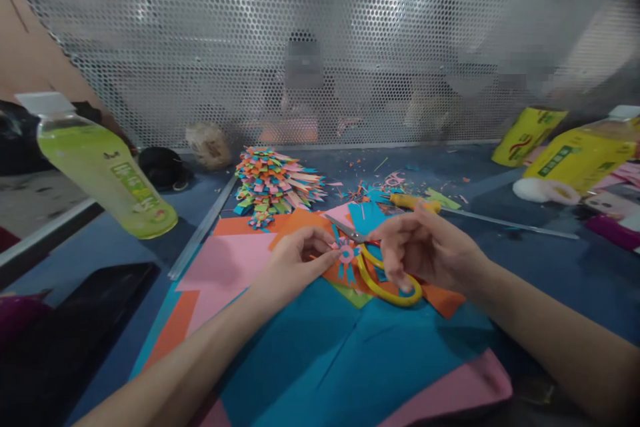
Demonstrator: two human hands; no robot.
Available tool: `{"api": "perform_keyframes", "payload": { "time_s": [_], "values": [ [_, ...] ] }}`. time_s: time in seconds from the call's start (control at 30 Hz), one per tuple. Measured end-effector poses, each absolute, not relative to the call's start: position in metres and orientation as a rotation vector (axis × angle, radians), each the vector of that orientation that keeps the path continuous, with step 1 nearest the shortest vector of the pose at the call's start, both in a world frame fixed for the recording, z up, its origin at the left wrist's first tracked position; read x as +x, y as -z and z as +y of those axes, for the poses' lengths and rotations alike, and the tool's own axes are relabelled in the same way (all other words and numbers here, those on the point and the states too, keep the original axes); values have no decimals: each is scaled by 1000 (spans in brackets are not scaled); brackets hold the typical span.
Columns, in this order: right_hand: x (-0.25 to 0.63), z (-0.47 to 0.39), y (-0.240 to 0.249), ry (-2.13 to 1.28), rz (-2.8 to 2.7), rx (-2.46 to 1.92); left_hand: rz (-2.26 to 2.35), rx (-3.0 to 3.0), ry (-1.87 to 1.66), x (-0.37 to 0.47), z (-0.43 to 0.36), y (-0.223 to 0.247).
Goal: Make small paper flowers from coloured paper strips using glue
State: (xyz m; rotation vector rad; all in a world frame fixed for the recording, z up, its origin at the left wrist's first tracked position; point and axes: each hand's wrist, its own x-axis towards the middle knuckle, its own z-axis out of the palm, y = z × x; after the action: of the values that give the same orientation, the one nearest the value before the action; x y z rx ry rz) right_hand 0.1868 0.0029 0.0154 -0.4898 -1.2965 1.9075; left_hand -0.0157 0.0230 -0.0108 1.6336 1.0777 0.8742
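My left hand (pixel 299 259) pinches a small rolled paper flower (pixel 346 255), pink at the centre with blue fringed strips around it. My right hand (pixel 424 248) hovers just right of it, fingers curled, its tips close to the flower; whether it grips the flower I cannot tell. Yellow-handled scissors (pixel 380 280) lie on the paper under my right hand, blades pointing up-left. Sheets of blue, pink and orange paper (pixel 330 347) cover the table below both hands.
A heap of finished multicoloured fringed paper pieces (pixel 273 185) sits behind my hands. A green drink bottle (pixel 103 170) stands at left, a yellow bottle (pixel 580 157) and yellow packet (pixel 527 135) at right. A perforated metal screen (pixel 320 40) closes the back; people sit behind it. A dark phone (pixel 95 307) lies at left.
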Motion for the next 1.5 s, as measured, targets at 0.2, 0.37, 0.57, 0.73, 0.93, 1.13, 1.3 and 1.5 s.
{"api": "perform_keyframes", "payload": {
  "time_s": [0.2,0.37,0.57,0.73,0.93,1.13,1.3,1.5],
  "values": [
    [187,1,-14,-1848,-1374,-405,1085,1620,-877,-15,22,8],
    [186,2,-12,-1745,-1432,-479,1078,1588,-868,-15,21,6],
    [184,1,-13,-1834,-1310,-470,1083,1605,-871,-16,22,7],
    [186,3,-13,-1844,-1229,-584,1092,1589,-866,-16,22,7],
    [188,5,-11,-1823,-1243,-574,1098,1601,-864,-16,23,10],
    [188,8,-10,-1739,-1248,-540,1100,1608,-886,-17,23,10],
    [186,9,-11,-1633,-1215,-614,1116,1584,-873,-15,21,6],
    [186,11,-10,-1649,-1233,-664,1108,1605,-872,-16,22,7]
  ]
}}
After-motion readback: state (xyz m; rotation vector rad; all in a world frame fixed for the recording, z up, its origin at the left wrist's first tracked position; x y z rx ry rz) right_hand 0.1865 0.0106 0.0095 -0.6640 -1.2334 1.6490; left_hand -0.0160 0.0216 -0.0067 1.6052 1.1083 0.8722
